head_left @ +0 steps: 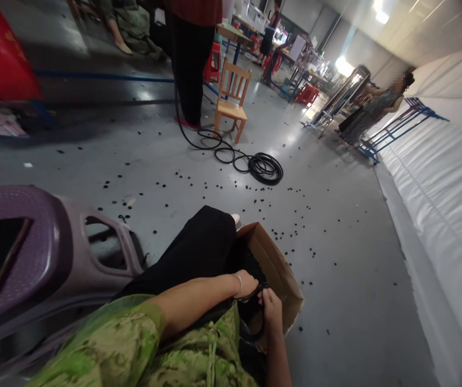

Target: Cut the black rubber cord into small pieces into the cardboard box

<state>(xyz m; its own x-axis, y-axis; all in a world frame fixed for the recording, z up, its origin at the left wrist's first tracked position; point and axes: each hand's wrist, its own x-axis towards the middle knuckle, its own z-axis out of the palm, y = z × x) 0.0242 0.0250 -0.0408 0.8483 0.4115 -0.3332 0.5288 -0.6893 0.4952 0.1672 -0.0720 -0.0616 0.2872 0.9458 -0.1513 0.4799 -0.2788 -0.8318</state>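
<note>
Over an open cardboard box [286, 269] my left hand [248, 283], with a bracelet at the wrist, is closed around a black rubber-looking loop [262, 325]. My right hand [271, 307] pinches the same loop close beside the left fingertips. The loop curves down below both hands, and part of it is hidden by them. Many small black pieces [250, 263] lie inside the box, too dark to make out singly. The box stands against my legs, its near side partly hidden by my arms.
Small black rings [263, 201] are scattered over the grey floor. A coil of black hose [266, 168] lies ahead, running to a standing person [192, 64] beside a wooden chair [231, 105]. At left is a purple plastic stool [49, 226] with a dark flat object on it.
</note>
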